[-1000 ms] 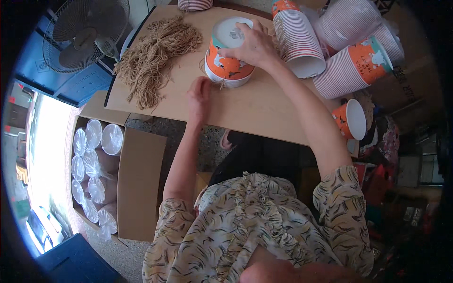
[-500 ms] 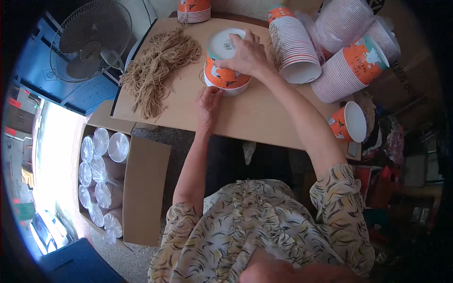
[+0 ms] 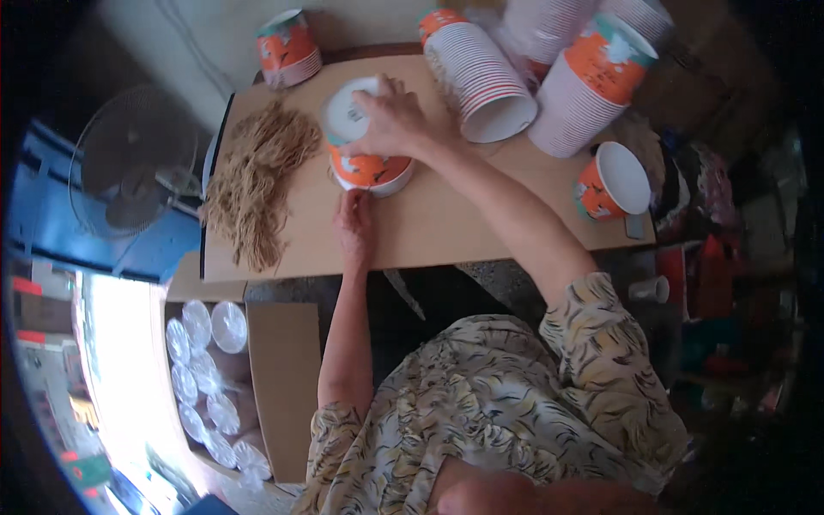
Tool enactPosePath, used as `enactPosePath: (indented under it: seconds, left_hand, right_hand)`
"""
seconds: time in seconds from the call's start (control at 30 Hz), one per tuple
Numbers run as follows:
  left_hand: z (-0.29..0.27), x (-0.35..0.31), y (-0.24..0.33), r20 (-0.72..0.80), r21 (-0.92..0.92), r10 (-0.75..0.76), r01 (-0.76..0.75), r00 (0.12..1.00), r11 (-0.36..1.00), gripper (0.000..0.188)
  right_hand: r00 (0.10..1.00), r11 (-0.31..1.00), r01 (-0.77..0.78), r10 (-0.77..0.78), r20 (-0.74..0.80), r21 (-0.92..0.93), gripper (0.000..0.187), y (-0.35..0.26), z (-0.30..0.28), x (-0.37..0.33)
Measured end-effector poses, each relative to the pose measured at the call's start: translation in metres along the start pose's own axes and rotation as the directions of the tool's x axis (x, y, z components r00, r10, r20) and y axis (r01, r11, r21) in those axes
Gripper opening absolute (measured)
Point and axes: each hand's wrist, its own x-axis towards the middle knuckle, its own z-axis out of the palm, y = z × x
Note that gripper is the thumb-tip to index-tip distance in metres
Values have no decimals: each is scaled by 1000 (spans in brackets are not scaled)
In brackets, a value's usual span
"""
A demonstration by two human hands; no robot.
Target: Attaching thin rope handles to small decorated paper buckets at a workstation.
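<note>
An orange and white paper cup (image 3: 373, 168) stands upside down on the table, its white base up. My right hand (image 3: 393, 120) grips it from above, thumb and fingers spread around the base end. At the near side of the cup's rim is my left hand (image 3: 354, 225), its fingers pinched together. Whatever the left fingers hold, if anything, is too small to make out. A heap of tan twine (image 3: 262, 176) lies left of the cup.
Stacked paper cups (image 3: 485, 81) lie at the back right, with another stack (image 3: 579, 90) beside them. A single cup (image 3: 622, 178) lies tilted near the right edge. A short cup stack (image 3: 289, 56) stands at the back left. Below left, a carton (image 3: 287, 386) holds bagged cups; a fan (image 3: 129, 163) stands beyond.
The whole view has shifted and tilted, so the table sits differently in the picture. Both hands remain at the same upturned cup, the left still pinched at its rim.
</note>
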Motion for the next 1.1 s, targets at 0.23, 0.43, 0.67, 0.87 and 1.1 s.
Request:
enactPosePath:
  seconds: [0.23, 0.43, 0.67, 0.87, 1.1]
  left_hand:
    - [-5, -3, 11, 55, -44, -60, 62, 997, 997, 19]
    - [-5, -15, -7, 53, -99, -11, 17, 999, 995, 19]
    - [77, 40, 112, 201, -229, 348, -301, 916, 926, 18]
    - [158, 87, 111, 172, -111, 280, -263, 945, 958, 15]
    - [191, 76, 101, 60, -27, 189, -187, 980, 982, 15]
  right_hand:
    - [997, 997, 22, -27, 72, 71, 98, 5, -20, -7]
    - [963, 891, 246, -179, -204, 381, 79, 35, -52, -30]
    - [749, 984, -125, 176, -639, 123, 29, 208, -58, -96]
    - [815, 966, -163, 247, -524, 203, 20, 238, -46, -98]
    - [811, 989, -102, 144, -568, 106, 17, 260, -40, -97]
